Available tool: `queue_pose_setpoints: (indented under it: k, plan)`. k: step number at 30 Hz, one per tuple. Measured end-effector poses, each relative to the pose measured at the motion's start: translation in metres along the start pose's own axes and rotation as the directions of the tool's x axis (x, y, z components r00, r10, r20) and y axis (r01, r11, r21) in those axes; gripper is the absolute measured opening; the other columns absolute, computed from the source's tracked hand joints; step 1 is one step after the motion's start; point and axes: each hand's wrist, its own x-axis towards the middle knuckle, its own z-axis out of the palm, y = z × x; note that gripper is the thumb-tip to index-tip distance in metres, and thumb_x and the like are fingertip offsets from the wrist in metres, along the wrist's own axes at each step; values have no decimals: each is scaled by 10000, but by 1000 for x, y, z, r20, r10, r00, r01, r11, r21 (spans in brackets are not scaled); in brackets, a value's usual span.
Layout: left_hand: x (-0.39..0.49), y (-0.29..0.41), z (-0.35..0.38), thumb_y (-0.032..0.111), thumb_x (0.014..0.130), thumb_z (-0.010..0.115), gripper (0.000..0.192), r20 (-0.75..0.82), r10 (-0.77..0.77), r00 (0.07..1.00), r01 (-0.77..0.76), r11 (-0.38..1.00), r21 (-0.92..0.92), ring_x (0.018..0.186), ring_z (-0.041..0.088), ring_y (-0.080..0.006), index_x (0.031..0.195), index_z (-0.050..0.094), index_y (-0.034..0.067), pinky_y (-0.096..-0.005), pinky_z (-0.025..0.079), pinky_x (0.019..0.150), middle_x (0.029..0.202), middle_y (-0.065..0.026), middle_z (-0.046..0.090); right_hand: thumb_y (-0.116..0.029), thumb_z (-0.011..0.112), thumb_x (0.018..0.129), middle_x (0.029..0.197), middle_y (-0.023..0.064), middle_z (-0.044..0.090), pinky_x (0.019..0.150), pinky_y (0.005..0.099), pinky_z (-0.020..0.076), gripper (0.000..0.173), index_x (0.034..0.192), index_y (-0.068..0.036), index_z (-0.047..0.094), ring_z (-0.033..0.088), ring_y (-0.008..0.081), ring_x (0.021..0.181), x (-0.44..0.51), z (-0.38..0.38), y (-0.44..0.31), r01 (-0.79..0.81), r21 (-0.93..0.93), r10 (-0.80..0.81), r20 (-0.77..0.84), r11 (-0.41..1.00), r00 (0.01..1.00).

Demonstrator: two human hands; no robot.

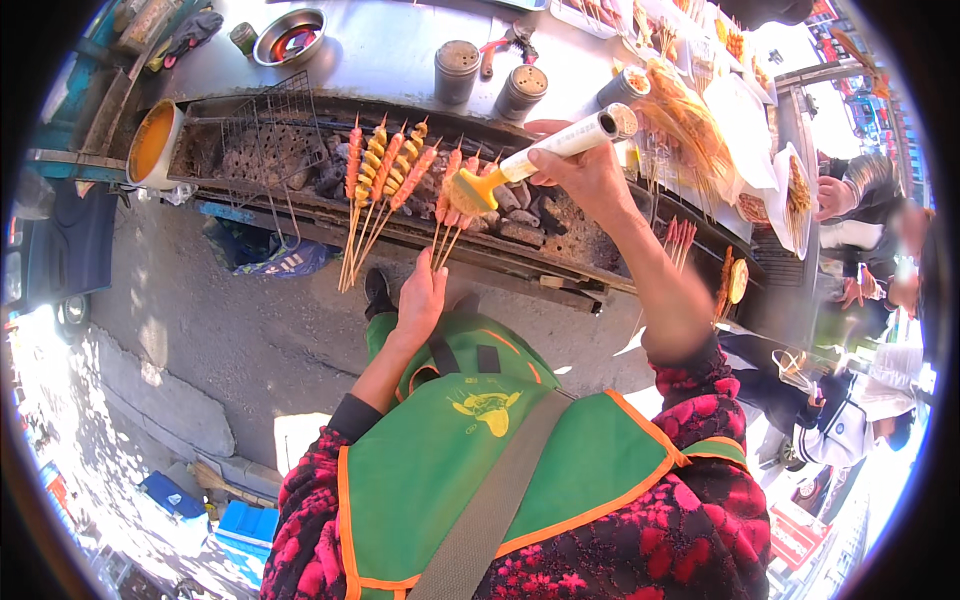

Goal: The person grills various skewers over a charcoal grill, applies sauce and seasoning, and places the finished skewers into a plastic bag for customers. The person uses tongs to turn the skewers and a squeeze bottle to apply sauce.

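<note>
My left hand (421, 300) pinches the bamboo ends of several meat skewers (452, 214), whose pink meat lies over the charcoal grill (517, 214). In my right hand (589, 176) is a basting brush (559, 150) with a white tubular handle and a yellow head. The brush head is over the meat of the held skewers and hides part of it. To the left, pink sausage-like skewers (353, 161) and spiral-cut skewers (371, 169) rest across the grill, their sticks jutting over the near edge.
A wire grill rack (274, 139) stands at the grill's left, beside a pot of orange sauce (154, 142). Shaker cans (456, 75) and a steel bowl (290, 37) are on the metal counter (375, 45). Trays with skewers (796, 199) and other people's hands (834, 199) are at right.
</note>
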Motion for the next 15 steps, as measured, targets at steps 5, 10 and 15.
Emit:
queue_pose_setpoints:
  k: [5, 10, 15]
  plan:
    - [3, 0, -6, 172, 895, 502, 486, -32, 76, 997, -57, 920, 388, 786, 618, -433, 1332, 355, 18, -492, 510, 695, 898, -232, 635, -71, 625, 870, 999, 88, 616, 767, 277, 569, 393, 1246, 4, 537, 632, 155, 861, -14, -34, -33, 189, 133, -186, -35, 973, 982]
    - [0, 2, -31, 115, 918, 423, 391, 447, -135, 884, 398, 717, -572, 444, 405, -93, 1296, 469, 31, -211, 331, 383, 669, -19, 506, -76, 676, 802, 918, 64, 636, 707, 249, 517, 412, 1205, -89, 593, 604, 119, 800, -27, -34, -50, 337, -223, -357, -58, 915, 932]
    - [13, 5, -34, 106, 956, 374, 363, 725, -30, 688, 721, 145, -678, 438, 245, -19, 1300, 461, 35, -160, 173, 356, 646, 38, 362, -58, 701, 734, 946, 112, 630, 719, 343, 519, 453, 1175, -92, 599, 636, 284, 771, -17, 13, -31, 400, -410, -311, 270, 820, 911]
